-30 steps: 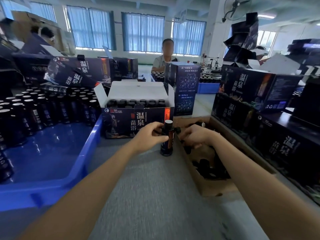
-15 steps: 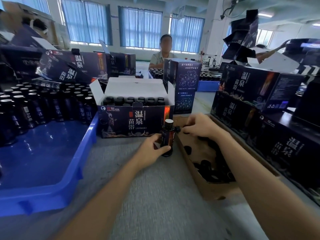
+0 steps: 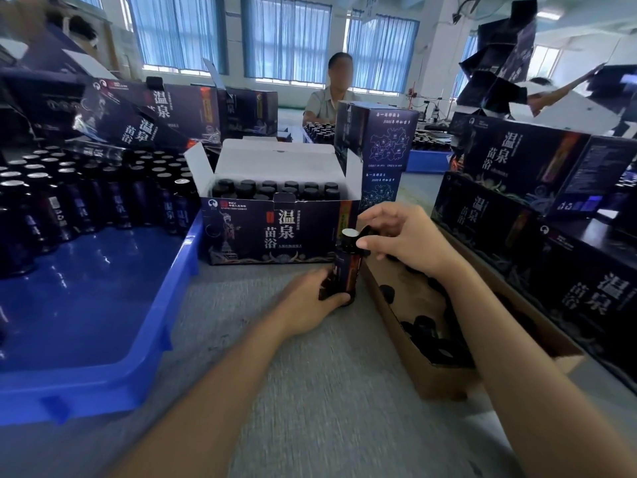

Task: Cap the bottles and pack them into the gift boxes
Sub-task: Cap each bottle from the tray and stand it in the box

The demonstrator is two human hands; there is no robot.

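Tall windows [image 3: 286,39] hung with blue curtains [image 3: 179,32] run across the top of the frame, daylight glowing through them. A white pillar [image 3: 437,50] stands at the upper right, near a fan [image 3: 465,8] and a lit ceiling lamp [image 3: 548,15]. A grey tabletop [image 3: 310,391] fills the lower centre.

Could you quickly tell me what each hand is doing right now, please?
Left hand: grips the upright bottle low on its body.
Right hand: pinches a black cap beside the bottle's uncapped top.

Left hand [image 3: 306,305] grips bottle [image 3: 345,270]; right hand [image 3: 410,239] pinches cap [image 3: 366,230].
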